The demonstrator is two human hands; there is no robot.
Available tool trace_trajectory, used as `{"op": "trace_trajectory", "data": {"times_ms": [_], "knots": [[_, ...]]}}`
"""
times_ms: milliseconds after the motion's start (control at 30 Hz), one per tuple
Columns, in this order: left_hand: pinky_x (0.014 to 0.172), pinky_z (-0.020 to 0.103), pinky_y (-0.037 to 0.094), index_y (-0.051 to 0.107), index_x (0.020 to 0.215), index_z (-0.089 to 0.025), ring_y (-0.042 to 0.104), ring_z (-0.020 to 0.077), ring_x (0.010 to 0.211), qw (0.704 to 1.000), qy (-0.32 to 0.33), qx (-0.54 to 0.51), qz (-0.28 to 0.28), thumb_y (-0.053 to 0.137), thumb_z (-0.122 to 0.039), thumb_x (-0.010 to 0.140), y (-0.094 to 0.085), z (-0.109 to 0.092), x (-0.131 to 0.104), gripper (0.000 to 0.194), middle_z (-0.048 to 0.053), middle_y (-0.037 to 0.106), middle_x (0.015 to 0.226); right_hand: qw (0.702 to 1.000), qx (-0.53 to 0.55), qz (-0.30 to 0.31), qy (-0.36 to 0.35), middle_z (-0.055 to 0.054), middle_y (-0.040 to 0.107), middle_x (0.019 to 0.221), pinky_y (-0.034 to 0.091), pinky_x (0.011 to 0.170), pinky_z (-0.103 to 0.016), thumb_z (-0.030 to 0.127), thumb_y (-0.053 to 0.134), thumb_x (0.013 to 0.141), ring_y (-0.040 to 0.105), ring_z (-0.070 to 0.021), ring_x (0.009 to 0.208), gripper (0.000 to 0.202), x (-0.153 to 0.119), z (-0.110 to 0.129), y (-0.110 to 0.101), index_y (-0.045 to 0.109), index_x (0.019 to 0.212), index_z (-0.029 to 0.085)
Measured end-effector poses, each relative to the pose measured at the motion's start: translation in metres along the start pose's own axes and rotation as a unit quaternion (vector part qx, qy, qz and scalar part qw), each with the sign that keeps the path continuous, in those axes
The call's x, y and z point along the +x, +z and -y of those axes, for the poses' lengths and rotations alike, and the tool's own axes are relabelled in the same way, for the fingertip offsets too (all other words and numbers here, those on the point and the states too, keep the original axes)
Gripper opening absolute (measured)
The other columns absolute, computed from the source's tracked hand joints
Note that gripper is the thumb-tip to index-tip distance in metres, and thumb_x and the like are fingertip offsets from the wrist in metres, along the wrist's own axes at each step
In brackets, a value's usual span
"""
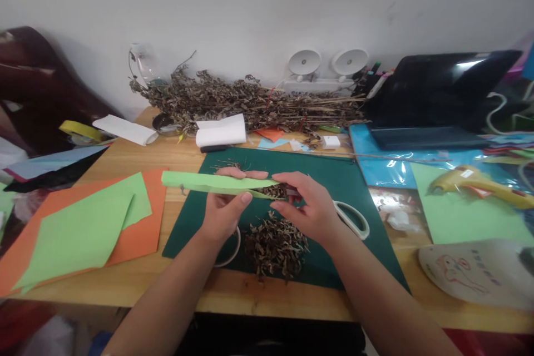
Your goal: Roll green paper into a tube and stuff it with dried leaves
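A folded strip of light green paper (200, 180) is held level above a dark green cutting mat (334, 167). My left hand (227, 203) grips it near the middle, thumb in front and fingers behind. Dried leaves (271, 191) show inside the paper's gaping right end. Around that end my right hand (306, 200) closes, with thumb below and index finger above; its other fingers are partly hidden. Below both hands lies a loose pile of dried leaves (277, 247). White scissor handles (354, 219) stick out beside my right wrist, and a white ring (233, 253) shows near my left forearm.
Bundled dried stalks (233, 97) lie along the wall. Green sheets (83, 228) on orange paper (146, 239) are at left. A yellow glue gun (479, 183), a pale bottle (471, 272) and a black laptop-like device (442, 89) stand at right. Yellow tape (81, 130) is at left.
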State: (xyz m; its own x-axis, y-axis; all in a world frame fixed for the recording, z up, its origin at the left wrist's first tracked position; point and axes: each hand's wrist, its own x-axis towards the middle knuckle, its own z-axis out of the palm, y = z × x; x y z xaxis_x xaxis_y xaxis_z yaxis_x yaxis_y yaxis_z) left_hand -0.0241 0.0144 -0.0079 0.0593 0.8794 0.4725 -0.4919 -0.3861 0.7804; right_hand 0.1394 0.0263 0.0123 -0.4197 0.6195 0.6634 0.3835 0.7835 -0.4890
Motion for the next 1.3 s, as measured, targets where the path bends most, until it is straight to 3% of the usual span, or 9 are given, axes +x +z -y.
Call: {"op": "trace_trajectory", "data": {"times_ms": [467,633,733,967,1300], "knots": [[0.087,0.036,0.044,0.049,0.092,-0.023,0.058,0.0173,0.096,0.999,0.004,0.023,0.026,0.06,-0.018,0.073,-0.001,-0.002,-0.001,0.022,0.003,0.064,0.102,0.998,0.032,-0.045,-0.016,-0.003,0.061,0.083,0.043,0.047,-0.019,0.025,0.054,0.078,0.054,-0.0096,0.063,0.021,-0.002,-0.001,0.001,0.05,0.098,0.021],[0.082,0.032,0.045,0.051,0.093,-0.022,0.057,0.0163,0.093,0.999,-0.004,0.025,0.037,0.063,-0.018,0.07,0.002,0.001,0.001,0.026,0.003,0.063,0.098,0.998,0.036,-0.044,-0.032,-0.005,0.063,0.088,0.048,0.057,-0.024,0.024,0.053,0.078,0.058,-0.0136,0.077,0.022,-0.001,-0.001,0.004,0.049,0.099,0.022],[0.08,0.03,0.045,0.053,0.089,-0.021,0.057,0.0145,0.086,1.0,-0.017,0.013,0.018,0.065,-0.021,0.069,0.005,0.003,0.002,0.023,0.002,0.062,0.089,0.998,0.037,-0.025,-0.035,-0.006,0.064,0.09,0.048,0.062,-0.025,0.027,0.054,0.078,0.058,-0.0144,0.08,0.024,-0.001,-0.001,0.005,0.049,0.1,0.02],[0.064,0.022,0.043,0.056,0.081,-0.019,0.055,0.0107,0.071,0.998,-0.06,-0.018,-0.019,0.068,-0.03,0.065,0.007,0.002,0.002,0.023,0.001,0.06,0.079,0.992,0.115,0.052,-0.009,-0.004,0.064,0.085,0.044,0.051,-0.019,0.028,0.048,0.08,0.053,-0.0083,0.059,0.022,0.0,-0.003,-0.008,0.053,0.1,0.018],[0.064,0.023,0.043,0.057,0.082,-0.018,0.055,0.012,0.073,0.994,-0.101,-0.029,0.034,0.069,-0.03,0.064,0.001,0.002,0.004,0.024,0.001,0.061,0.078,0.96,0.223,0.128,0.108,-0.003,0.062,0.085,0.043,0.053,-0.016,0.017,0.052,0.074,0.054,-0.0072,0.065,0.018,0.002,-0.004,-0.008,0.056,0.091,0.017]]}}
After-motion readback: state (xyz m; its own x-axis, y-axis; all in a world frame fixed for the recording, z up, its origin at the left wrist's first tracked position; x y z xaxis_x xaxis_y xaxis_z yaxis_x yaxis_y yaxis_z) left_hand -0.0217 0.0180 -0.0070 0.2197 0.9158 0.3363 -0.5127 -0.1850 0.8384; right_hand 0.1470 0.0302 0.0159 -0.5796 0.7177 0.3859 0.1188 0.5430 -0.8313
